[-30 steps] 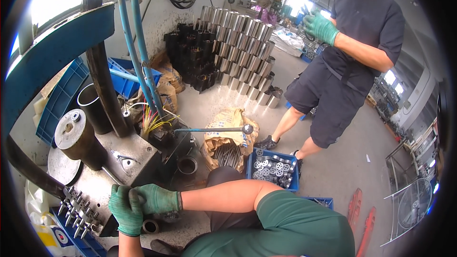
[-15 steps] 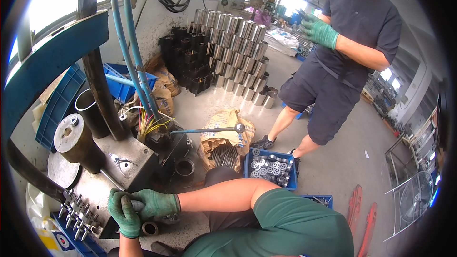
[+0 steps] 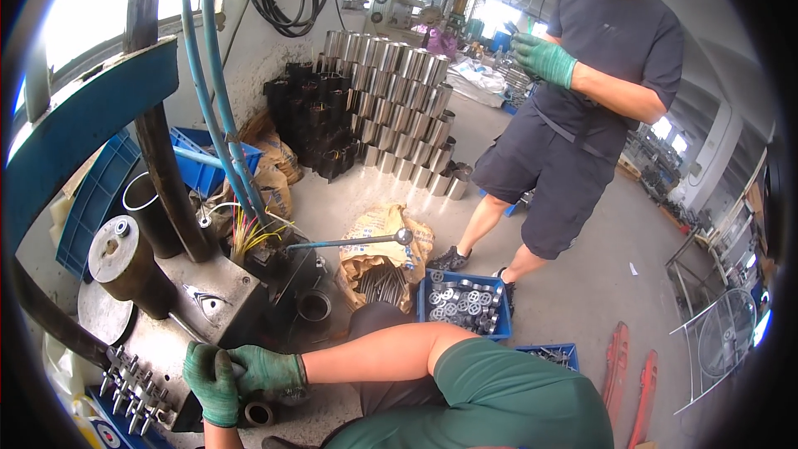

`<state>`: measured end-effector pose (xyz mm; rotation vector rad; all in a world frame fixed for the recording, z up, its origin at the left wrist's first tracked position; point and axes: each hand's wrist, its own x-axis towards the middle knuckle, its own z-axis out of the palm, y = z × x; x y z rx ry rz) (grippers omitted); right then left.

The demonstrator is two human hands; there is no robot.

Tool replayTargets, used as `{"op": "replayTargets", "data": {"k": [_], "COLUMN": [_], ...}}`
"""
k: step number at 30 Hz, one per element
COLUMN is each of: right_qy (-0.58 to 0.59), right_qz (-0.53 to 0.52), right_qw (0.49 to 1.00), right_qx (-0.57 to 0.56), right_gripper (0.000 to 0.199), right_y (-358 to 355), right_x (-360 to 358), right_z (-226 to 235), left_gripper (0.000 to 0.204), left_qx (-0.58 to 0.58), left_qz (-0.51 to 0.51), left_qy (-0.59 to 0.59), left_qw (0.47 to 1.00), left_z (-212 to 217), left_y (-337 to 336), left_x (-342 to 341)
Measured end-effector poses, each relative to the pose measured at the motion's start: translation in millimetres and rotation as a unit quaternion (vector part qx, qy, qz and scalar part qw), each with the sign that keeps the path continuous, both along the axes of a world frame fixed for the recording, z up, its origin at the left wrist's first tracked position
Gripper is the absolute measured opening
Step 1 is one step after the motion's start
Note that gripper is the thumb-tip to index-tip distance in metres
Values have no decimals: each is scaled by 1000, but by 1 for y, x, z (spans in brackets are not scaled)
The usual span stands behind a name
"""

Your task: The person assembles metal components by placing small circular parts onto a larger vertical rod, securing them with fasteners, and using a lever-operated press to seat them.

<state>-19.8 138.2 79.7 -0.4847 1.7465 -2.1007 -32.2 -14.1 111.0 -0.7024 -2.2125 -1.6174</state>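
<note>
Short dark metal ring (image 3: 259, 412) at seven o'clock in the view, just under both gloved hands, at the lower edge of the grey machine block (image 3: 218, 303). Left hand (image 3: 211, 382) in a green work glove, fingers curled and pressed against the right; right hand (image 3: 268, 370) likewise gloved, closed together with the left over the block's corner, just above the ring. Whether either actually grips the ring: cannot tell, the fingers hide it. Right forearm bare, running off toward three o'clock into a green sleeve.

Just at nine o'clock of the hands, a cluster of small steel bolts (image 3: 126, 382) standing on end. Up at eleven o'clock, a dark cylinder (image 3: 123, 262) with a flat cap on the block. At one o'clock, a long lever with a ball end (image 3: 402, 236) over a torn paper sack (image 3: 382, 237). At three o'clock, a blue crate of metal parts (image 3: 461, 303) on the concrete floor. Farther at twelve o'clock, stacked shiny steel tubes (image 3: 399, 108) against the wall beside black ones (image 3: 316, 125). At two o'clock, another person standing, gloved hand (image 3: 544, 58) raised at chest.
</note>
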Motion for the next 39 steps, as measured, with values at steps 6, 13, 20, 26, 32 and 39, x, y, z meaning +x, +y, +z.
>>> {"op": "replayTargets", "data": {"k": [6,13,20,26,32,39], "right_qy": [20,16,82,27,-76,-40], "right_qz": [-26,-25,-33,5,34,54], "right_qw": [999,999,995,999,996,998], "right_qx": [1,26,42,44,-5,6], "right_gripper": [24,25,23,37,26,31], "right_y": [0,0,-6,0,-1,-1], "right_x": [1,-2,-10,0,-5,-16], "right_z": [-4,-6,-19,2,0,-18], "left_gripper": [12,10,10,21,14,10], "left_qx": [-18,-35,-10,64,47,-16], "left_qz": [-3,31,20,-49,13,44], "left_qy": [-28,6,-32,-154,-60,30], "left_qw": [999,999,999,985,997,998], "left_z": [-3,-8,-8,-12,-22,-23], "left_y": [2,2,-1,-9,-7,-10], "left_x": [-4,-4,-6,-14,-14,-18]}}
